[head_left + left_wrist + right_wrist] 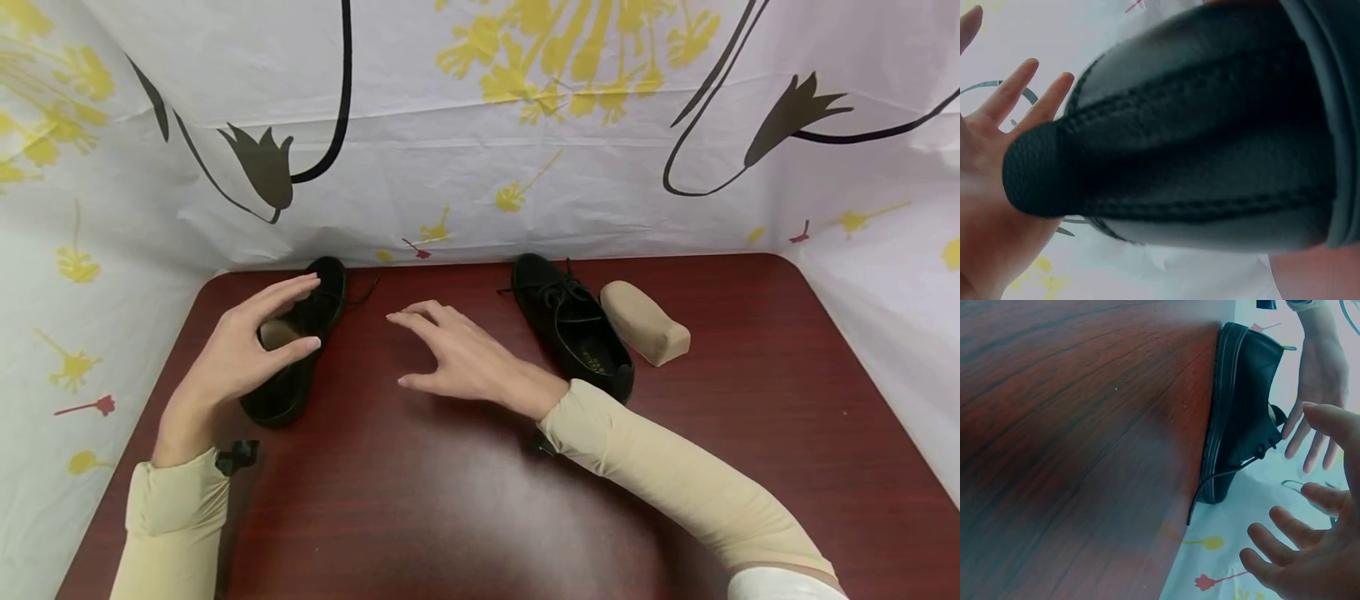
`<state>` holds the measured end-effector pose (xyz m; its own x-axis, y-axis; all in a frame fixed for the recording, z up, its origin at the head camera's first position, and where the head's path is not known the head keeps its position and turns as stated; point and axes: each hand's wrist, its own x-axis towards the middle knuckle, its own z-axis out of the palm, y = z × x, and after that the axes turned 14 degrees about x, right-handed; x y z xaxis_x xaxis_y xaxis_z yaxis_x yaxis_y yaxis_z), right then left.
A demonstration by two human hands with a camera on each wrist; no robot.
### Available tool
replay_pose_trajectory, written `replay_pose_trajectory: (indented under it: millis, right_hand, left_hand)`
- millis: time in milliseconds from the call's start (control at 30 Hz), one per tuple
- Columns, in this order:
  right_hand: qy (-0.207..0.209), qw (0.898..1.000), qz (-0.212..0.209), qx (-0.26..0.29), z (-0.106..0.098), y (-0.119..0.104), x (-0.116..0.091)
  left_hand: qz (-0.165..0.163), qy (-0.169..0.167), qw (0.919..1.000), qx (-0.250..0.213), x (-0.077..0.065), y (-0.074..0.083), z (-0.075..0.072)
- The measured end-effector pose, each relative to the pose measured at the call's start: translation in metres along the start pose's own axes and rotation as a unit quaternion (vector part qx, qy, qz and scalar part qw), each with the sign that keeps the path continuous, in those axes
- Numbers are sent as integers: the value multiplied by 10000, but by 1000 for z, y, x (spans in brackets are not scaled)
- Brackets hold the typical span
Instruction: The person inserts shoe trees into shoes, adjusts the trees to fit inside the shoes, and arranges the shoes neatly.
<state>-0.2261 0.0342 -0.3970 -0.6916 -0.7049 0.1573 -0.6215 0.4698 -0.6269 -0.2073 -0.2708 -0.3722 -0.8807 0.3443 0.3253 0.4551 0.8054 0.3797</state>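
Note:
My left hand [225,354] hovers over a black lace-up shoe [281,400] at the table's left, fingers and thumb spread apart and holding nothing. Between them, something beige [277,334] shows inside that shoe's opening. The shoe's heel [1197,144] fills much of the left wrist view. Over the middle of the table, my right hand [465,354] has loosely bent fingers and nothing in its grasp. Right of it, a second black lace-up shoe [534,287] sits with its toe toward the back, partly behind my right wrist. A beige block-shaped shoe insert [637,321] lies against its right side.
A dark red wooden table [750,433] carries everything. White cloth with yellow and dark flower prints [420,200] hangs along the back and both sides. A loose lace [367,289] trails from the left shoe toward the middle.

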Motion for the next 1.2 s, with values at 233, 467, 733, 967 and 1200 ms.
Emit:
replay_pose_trajectory:
  millis: [233,467,733,967,1200]
  right_hand:
    - [-35,9990,-244,-371,-7,5,-13]
    - [64,9984,-94,-554,-21,12,-36]
    - [208,9984,10,-526,-31,18,-58]
    - [209,9981,-170,-557,-35,20,-63]
    - [121,9979,-349,-531,-42,25,-71]
  left_hand:
    - [-39,-109,9988,473,7,10,1]
    - [296,-78,9969,730,14,22,10]
    - [481,-255,9955,780,17,31,21]
    - [515,-297,9951,784,19,35,26]
    - [505,-349,9970,476,25,43,32]
